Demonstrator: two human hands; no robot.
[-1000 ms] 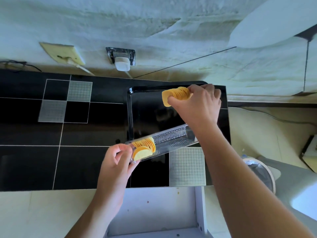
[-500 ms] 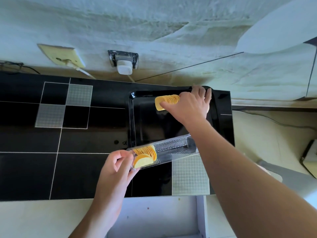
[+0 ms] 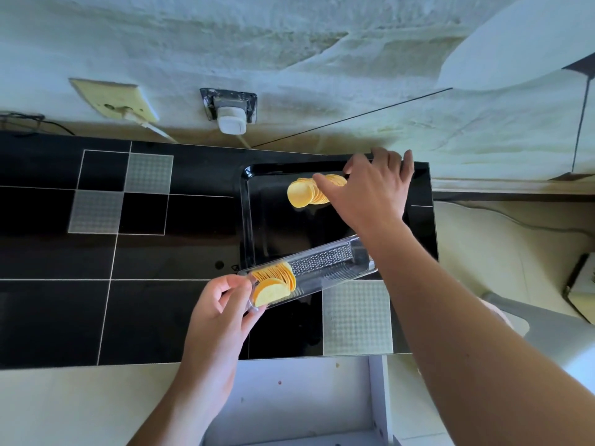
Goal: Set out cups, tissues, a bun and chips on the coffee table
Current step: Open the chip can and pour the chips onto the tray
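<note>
A row of yellow chips (image 3: 306, 192) lies fanned out at the far end of a black tray (image 3: 254, 220) on the black coffee table (image 3: 145, 304). My right hand (image 3: 370, 191) rests over the right part of that row, fingers spread and touching the chips. My left hand (image 3: 222, 304) grips the near end of a long clear plastic chip tray (image 3: 325, 268), which lies slantwise over the black tray's near rim. A short stack of chips (image 3: 273, 280) sits in its left end; the rest of it is bare.
The table has grey textured squares (image 3: 96, 210) and white lines. Behind it runs a wall with an outlet plate (image 3: 112, 98) and a plugged-in white adapter (image 3: 231, 119). A white open box or drawer (image 3: 306, 400) lies on the floor below the table's near edge.
My right hand has carried the stack of chips down onto the black tray, where they have fanned out to the left. The left hand and the clear chip tray have stayed in place.
</note>
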